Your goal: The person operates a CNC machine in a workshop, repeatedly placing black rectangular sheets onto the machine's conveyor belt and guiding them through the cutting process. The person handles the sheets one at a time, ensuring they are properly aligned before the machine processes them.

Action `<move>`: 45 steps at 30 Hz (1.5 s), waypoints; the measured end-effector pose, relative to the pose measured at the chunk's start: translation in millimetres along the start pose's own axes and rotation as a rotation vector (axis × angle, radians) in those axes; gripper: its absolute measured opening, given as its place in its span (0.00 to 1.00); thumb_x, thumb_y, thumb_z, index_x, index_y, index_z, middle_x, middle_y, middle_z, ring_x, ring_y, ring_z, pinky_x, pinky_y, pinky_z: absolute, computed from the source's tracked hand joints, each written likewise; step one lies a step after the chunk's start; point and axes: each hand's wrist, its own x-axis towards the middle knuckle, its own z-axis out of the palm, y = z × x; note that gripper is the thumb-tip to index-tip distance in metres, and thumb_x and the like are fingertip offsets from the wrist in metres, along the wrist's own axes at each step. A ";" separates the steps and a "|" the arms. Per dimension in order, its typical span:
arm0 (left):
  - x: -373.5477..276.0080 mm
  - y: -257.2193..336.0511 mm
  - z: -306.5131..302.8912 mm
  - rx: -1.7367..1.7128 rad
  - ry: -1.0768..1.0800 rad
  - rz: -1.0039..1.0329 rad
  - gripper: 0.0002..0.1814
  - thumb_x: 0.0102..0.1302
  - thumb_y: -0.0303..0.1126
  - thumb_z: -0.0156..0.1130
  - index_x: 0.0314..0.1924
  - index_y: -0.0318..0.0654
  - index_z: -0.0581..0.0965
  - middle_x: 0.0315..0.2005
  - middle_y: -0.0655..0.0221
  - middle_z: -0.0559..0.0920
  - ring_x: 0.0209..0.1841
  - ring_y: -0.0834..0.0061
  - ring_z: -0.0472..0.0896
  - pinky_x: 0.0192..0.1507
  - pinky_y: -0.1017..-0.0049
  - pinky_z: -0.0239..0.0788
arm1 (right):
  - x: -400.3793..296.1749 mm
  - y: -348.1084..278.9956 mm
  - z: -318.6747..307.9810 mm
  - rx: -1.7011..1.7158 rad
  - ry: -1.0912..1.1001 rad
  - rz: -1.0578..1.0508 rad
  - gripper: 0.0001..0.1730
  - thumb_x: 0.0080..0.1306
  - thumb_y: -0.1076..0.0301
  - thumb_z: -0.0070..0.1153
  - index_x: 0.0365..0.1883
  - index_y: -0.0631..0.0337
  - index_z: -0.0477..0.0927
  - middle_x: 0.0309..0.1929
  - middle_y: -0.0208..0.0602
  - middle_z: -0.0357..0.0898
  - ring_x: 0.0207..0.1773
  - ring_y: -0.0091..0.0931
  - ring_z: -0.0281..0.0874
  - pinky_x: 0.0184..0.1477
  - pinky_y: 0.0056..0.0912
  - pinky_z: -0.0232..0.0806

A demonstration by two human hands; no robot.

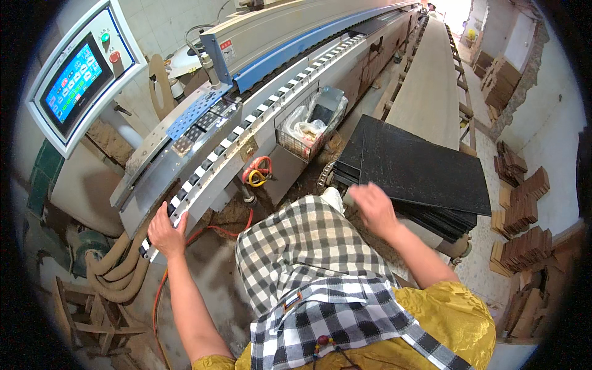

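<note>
My left hand [167, 231] rests on the near end of a long rail of black and white rollers [207, 164] along the machine's side, its thumb apart from the fingers. My right hand [372, 208] is slightly blurred, just in front of the near left edge of a stack of black panels [421, 166]; whether it touches them is unclear. The top panels lie at a slight angle to those below. Left of the rail is the metal infeed bed [157, 185] of the machine, with a perforated blue guard [196, 113] above it.
A control panel with a lit screen [74, 83] stands at upper left. A wire basket [303, 143] holding plastic bags hangs beside the rail, near red-and-yellow-handled tools [257, 172]. A roller conveyor with a long board [428, 88] runs away behind the panels. Stacked brown pieces [522, 208] line the right wall.
</note>
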 end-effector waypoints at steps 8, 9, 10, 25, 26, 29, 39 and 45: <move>2.2 5.5 -1.2 -0.039 0.008 -0.007 0.33 0.54 0.54 0.70 0.56 0.43 0.76 0.47 0.67 0.82 0.48 0.64 0.80 0.53 0.66 0.68 | -107.7 50.9 -28.0 1.458 0.613 1.585 0.21 0.67 0.51 0.60 0.38 0.62 0.78 0.26 0.31 0.80 0.27 0.20 0.78 0.26 0.23 0.69; 2.6 4.5 -0.2 -0.040 0.012 -0.004 0.33 0.54 0.53 0.70 0.56 0.43 0.76 0.47 0.67 0.82 0.48 0.64 0.80 0.53 0.65 0.68 | -108.1 60.1 -25.7 1.533 0.751 1.613 0.21 0.67 0.50 0.60 0.36 0.62 0.77 0.24 0.31 0.79 0.27 0.20 0.78 0.25 0.21 0.69; 3.0 4.2 1.7 -0.044 0.011 -0.009 0.33 0.54 0.53 0.70 0.55 0.43 0.76 0.47 0.67 0.82 0.49 0.64 0.79 0.54 0.65 0.67 | -108.1 64.2 -19.1 1.419 0.810 1.567 0.18 0.67 0.51 0.60 0.33 0.59 0.75 0.23 0.32 0.78 0.26 0.20 0.78 0.24 0.22 0.70; 0.9 0.5 -8.4 -0.137 -0.103 -0.071 0.33 0.54 0.50 0.70 0.57 0.44 0.75 0.49 0.66 0.81 0.52 0.63 0.78 0.56 0.63 0.64 | -138.9 19.3 -23.7 1.594 0.796 1.432 0.08 0.63 0.60 0.64 0.35 0.51 0.79 0.31 0.24 0.80 0.28 0.21 0.72 0.33 0.27 0.66; 1.2 -0.9 -8.6 -0.176 -0.132 -0.071 0.33 0.55 0.48 0.70 0.59 0.44 0.74 0.51 0.65 0.80 0.54 0.62 0.76 0.58 0.62 0.63 | -140.0 17.6 -27.8 1.601 0.766 1.391 0.07 0.64 0.61 0.62 0.35 0.51 0.79 0.32 0.24 0.80 0.29 0.20 0.72 0.33 0.26 0.67; 3.7 4.8 -26.1 -0.282 -0.243 -0.119 0.33 0.61 0.44 0.64 0.65 0.44 0.68 0.60 0.62 0.74 0.63 0.61 0.70 0.68 0.59 0.53 | -127.6 7.3 -35.5 1.703 0.678 1.258 0.07 0.66 0.64 0.59 0.41 0.54 0.81 0.38 0.26 0.82 0.36 0.22 0.78 0.38 0.27 0.70; -39.3 83.4 -149.5 -0.713 -0.376 -0.063 0.44 0.55 0.54 0.69 0.67 0.43 0.65 0.69 0.60 0.64 0.72 0.55 0.57 0.71 0.52 0.47 | 25.9 -53.4 34.2 1.998 0.006 1.104 0.07 0.66 0.69 0.59 0.41 0.59 0.81 0.42 0.27 0.81 0.42 0.20 0.76 0.40 0.24 0.69; -83.9 30.5 -159.6 -0.357 -0.268 -0.265 0.40 0.54 0.57 0.68 0.61 0.39 0.73 0.64 0.62 0.72 0.70 0.58 0.64 0.71 0.54 0.48 | 117.5 -127.5 101.7 2.151 -0.443 0.932 0.06 0.68 0.65 0.58 0.35 0.56 0.79 0.31 0.24 0.76 0.32 0.18 0.69 0.38 0.27 0.65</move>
